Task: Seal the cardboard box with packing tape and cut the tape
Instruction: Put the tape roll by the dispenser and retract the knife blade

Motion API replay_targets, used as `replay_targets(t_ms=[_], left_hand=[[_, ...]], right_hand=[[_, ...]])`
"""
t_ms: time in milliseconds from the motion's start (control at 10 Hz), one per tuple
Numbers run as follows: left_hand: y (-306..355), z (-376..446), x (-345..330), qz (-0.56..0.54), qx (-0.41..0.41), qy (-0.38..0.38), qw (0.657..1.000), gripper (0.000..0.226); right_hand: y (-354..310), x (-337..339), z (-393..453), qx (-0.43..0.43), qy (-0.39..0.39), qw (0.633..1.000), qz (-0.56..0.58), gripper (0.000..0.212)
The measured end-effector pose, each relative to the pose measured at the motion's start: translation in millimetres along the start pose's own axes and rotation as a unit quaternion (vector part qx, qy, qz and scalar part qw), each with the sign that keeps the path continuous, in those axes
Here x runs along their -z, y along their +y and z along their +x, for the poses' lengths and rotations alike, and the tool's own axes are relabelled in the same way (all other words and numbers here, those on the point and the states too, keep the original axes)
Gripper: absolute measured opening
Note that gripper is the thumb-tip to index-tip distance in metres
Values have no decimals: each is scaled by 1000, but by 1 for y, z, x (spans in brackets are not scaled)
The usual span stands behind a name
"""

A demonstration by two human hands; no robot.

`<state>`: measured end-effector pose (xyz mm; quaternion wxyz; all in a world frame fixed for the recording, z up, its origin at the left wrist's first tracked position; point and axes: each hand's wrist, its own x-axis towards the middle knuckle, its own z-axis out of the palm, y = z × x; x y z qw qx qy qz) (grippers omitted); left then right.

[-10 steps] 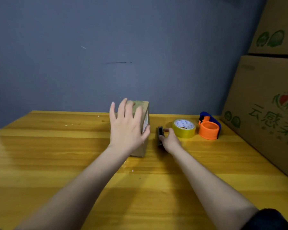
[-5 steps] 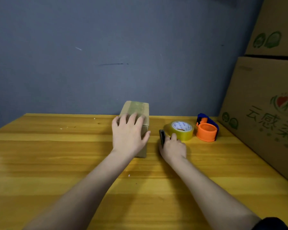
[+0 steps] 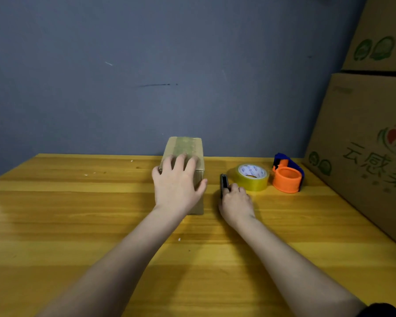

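Observation:
A small cardboard box (image 3: pixel 185 146) stands on the wooden table (image 3: pixel 78 213), with a strip of tape along its top. My left hand (image 3: pixel 176 186) lies flat over the box's near end, thumb down its right side. Just right of the box, my right hand (image 3: pixel 236 202) is closed around a dark utility knife (image 3: pixel 224 180), which lies on the table and points away from me. A roll of yellowish packing tape (image 3: pixel 252 177) lies flat just beyond the right hand. An orange and blue tape dispenser (image 3: pixel 287 177) sits to its right.
Large printed cardboard cartons (image 3: pixel 366 145) are stacked along the table's right edge. A blue-grey wall (image 3: pixel 169 76) rises right behind the table's far edge.
My left hand has come down from upright against the box to lie flat on its near end. My right hand has drawn back a little along the knife. The view has tilted slightly.

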<state>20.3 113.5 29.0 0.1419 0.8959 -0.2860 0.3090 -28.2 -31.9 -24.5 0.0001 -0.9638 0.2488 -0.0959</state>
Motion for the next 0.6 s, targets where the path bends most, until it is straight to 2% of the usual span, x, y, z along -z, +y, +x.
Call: replay_targets(t_ms=[300, 500, 600], left_hand=[[4, -1, 0, 42, -33, -4, 999, 68], [5, 4, 12, 43, -59, -38, 997, 62], [6, 9, 21, 38, -53, -48, 997, 63]], right_hand=[[0, -1, 1, 15, 1, 999, -28, 39], [2, 9, -1, 26, -11, 999, -27, 43], [4, 22, -3, 33, 16, 999, -12, 45]])
